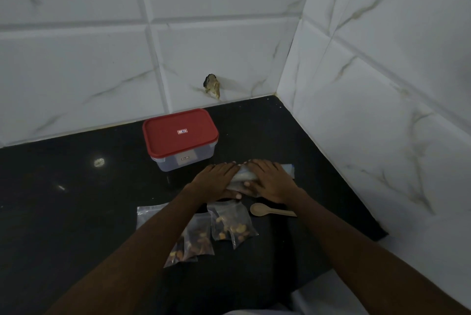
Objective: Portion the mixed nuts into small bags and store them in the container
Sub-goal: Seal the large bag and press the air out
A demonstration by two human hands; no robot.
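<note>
Both my hands lie flat on a large plastic bag (240,175) on the black counter (76,200). My left hand (216,182) presses its left part with straight fingers, and my right hand (272,182) presses its right part; the bag's end (289,170) sticks out past my right hand. In front of the hands lie small clear bags holding mixed nuts: two overlapping ones (233,224) and others (196,240) partly under my left forearm. A clear container with a red lid (179,133), closed, stands behind the hands.
A wooden spoon (267,210) lies to the right of the nut bags. White tiled walls close the counter at the back and right, meeting in a corner (277,95). A small dark fitting (212,86) sticks out of the back wall. The counter's front edge (331,274) runs near me.
</note>
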